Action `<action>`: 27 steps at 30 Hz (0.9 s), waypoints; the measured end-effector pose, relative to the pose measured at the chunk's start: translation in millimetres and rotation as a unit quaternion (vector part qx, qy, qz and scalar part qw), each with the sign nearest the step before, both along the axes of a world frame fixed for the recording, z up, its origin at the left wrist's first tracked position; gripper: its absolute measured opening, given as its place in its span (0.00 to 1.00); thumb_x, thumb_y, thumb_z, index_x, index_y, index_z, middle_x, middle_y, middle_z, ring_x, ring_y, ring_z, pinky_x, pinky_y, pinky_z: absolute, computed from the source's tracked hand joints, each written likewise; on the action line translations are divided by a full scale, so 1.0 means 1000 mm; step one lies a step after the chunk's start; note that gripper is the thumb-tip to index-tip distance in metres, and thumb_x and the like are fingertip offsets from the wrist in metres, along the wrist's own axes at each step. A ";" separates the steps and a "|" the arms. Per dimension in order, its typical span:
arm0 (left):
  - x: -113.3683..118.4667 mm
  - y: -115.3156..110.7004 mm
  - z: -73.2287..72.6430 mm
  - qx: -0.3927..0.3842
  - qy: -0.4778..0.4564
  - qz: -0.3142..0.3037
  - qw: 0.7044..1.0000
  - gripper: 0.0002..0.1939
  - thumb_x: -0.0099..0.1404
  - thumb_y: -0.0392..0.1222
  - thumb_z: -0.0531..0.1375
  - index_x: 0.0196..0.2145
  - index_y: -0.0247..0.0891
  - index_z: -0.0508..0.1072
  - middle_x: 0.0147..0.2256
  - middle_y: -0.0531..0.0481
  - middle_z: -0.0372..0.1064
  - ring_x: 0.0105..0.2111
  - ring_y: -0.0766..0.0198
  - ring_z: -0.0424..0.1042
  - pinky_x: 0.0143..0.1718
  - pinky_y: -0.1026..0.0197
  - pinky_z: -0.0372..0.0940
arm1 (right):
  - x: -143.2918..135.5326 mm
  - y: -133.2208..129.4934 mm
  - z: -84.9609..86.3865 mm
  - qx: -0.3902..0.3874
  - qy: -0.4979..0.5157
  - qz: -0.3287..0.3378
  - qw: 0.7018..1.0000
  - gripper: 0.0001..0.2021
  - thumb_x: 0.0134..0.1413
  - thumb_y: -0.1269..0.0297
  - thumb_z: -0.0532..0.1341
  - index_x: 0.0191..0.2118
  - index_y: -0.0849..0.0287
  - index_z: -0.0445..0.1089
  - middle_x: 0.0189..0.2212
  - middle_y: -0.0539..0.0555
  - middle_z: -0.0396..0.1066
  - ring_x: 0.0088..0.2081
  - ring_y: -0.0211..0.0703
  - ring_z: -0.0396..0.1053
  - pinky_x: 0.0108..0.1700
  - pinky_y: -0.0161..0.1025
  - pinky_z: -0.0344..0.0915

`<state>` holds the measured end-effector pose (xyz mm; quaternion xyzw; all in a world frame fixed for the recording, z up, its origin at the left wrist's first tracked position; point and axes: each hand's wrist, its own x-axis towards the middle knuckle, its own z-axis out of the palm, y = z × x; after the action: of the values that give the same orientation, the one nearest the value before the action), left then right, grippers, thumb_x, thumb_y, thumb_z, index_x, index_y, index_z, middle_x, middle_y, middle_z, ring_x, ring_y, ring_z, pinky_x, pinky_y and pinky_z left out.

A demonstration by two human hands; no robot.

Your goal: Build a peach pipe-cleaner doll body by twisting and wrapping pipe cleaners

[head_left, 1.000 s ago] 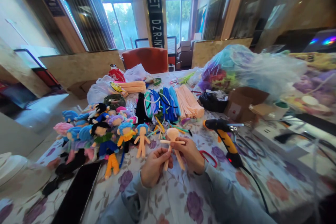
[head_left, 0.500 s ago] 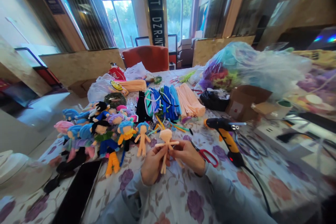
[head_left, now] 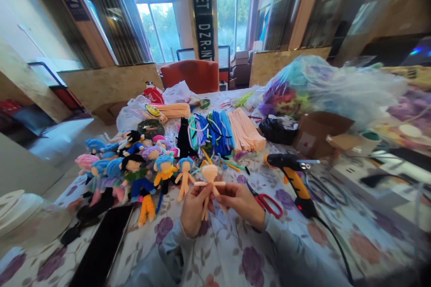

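Between my two hands is a peach doll body (head_left: 210,173) made of fuzzy stems, upright, with a round head, arms spread sideways and legs hanging down. My left hand (head_left: 193,210) pinches its torso from the left. From the right, my right hand (head_left: 243,201) grips it near the torso and one arm. A similar peach doll with blue hair (head_left: 185,175) lies just left of my hands. Red-handled scissors (head_left: 268,204) rest beside my right hand, and a yellow and black glue gun (head_left: 293,179) lies farther right.
Finished dolls (head_left: 134,170) crowd the left, behind a black phone (head_left: 103,242). Bundles of blue stems (head_left: 215,133) and peach stems (head_left: 244,130) lie ahead. Plastic bags (head_left: 357,85), an open cardboard box (head_left: 319,132) and a white power strip (head_left: 357,179) are at the right.
The doll body has shifted slightly left and tilted a little between my hands. My left thumb is now higher on its torso. The whole view has moved slightly.
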<state>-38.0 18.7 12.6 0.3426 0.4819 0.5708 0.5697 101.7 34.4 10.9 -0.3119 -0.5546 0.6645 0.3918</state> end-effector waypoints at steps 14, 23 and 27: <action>-0.004 0.001 -0.001 0.024 -0.008 0.062 0.998 0.13 0.49 0.49 0.66 0.23 0.37 0.71 0.12 0.60 0.62 0.12 0.72 0.60 0.11 0.70 0.52 | -0.006 -0.007 -0.005 -0.033 -0.060 -0.008 0.998 0.20 0.44 0.47 0.63 0.30 0.63 0.70 0.21 0.50 0.70 0.21 0.35 0.66 0.24 0.32 0.63; 0.005 -0.007 -0.003 0.030 -0.003 0.017 0.999 0.11 0.47 0.45 0.69 0.23 0.34 0.76 0.16 0.54 0.70 0.16 0.69 0.66 0.18 0.67 0.61 | -0.002 -0.002 -0.003 0.080 -0.019 -0.159 0.984 0.13 0.48 0.54 0.64 0.32 0.61 0.71 0.27 0.51 0.70 0.28 0.39 0.67 0.30 0.34 0.63; 0.008 -0.010 -0.001 0.025 -0.040 -0.002 0.999 0.11 0.47 0.43 0.69 0.29 0.35 0.77 0.22 0.52 0.73 0.22 0.66 0.70 0.25 0.65 0.65 | -0.001 -0.002 -0.003 0.087 -0.030 -0.185 0.978 0.11 0.48 0.56 0.63 0.30 0.61 0.73 0.26 0.52 0.71 0.27 0.39 0.66 0.30 0.35 0.62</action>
<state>-30.2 8.8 11.3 0.3346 0.4439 0.5948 0.5808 100.8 32.0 7.4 -0.3938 -0.5544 0.5201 0.5169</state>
